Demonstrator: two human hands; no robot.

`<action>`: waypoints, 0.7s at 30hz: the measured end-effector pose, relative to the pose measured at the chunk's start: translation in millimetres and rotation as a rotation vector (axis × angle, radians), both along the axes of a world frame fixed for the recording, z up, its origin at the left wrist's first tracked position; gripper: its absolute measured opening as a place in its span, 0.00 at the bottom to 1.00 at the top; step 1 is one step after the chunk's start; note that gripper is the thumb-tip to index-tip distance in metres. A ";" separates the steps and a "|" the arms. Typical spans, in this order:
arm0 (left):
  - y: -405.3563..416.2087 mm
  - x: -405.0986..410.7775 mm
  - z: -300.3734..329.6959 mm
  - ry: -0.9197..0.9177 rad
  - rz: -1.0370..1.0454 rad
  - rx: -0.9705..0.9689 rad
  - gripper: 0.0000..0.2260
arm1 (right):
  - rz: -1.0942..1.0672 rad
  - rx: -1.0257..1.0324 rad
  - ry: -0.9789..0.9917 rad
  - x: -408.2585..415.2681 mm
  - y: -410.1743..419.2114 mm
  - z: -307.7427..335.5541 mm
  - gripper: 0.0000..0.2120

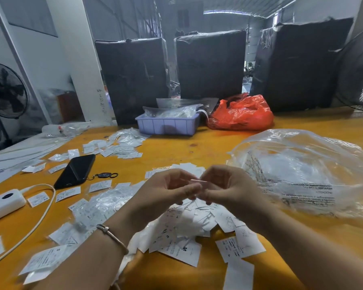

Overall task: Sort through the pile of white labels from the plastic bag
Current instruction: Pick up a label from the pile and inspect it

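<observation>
Label pile (189, 231): white printed slips, heaped loose on the orange table (197, 143) directly under both hands, within easy reach for picking; size letters S, L and M are readable on some.

Held label (194, 181): a thin slip seen edge-on between the hands, raised above the pile, likely to read or separate it.

Left hand (168, 189): fingers curled, tips pinching the slip's left end.

Right hand (226, 185): fingers curled, pinching the right end.

Clear bag (302, 174): emptied-looking, lying crumpled just right of the pile, presumably the labels' source.

Sorted groups (122, 145): small label clusters spread apart at far left, apparently by kind.

Phone (76, 170), power bank (2, 203): left, among stray labels.

Tray (168, 124), red bag (241, 114): at the far edge, well apart.
</observation>
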State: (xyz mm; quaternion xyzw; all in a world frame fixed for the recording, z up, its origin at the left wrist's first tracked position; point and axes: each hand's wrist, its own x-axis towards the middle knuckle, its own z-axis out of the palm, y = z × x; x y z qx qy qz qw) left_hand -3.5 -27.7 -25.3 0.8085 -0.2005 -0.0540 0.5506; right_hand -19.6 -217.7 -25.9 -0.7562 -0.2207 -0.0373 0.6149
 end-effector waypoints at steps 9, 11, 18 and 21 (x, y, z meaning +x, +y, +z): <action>4.7 -1.8 4.0 -0.067 0.040 -0.065 0.13 | 0.027 0.086 0.238 3.0 -6.1 5.6 0.16; 5.4 -1.1 4.7 -0.042 0.053 -0.068 0.12 | 0.054 0.263 0.377 8.1 -9.8 7.2 0.20; 2.9 -6.2 6.4 0.000 0.042 0.017 0.05 | -0.011 0.453 0.308 12.6 -12.5 3.5 0.19; 2.7 -5.0 8.2 0.050 0.087 -0.017 0.15 | -0.053 0.512 0.221 11.4 -12.6 2.2 0.17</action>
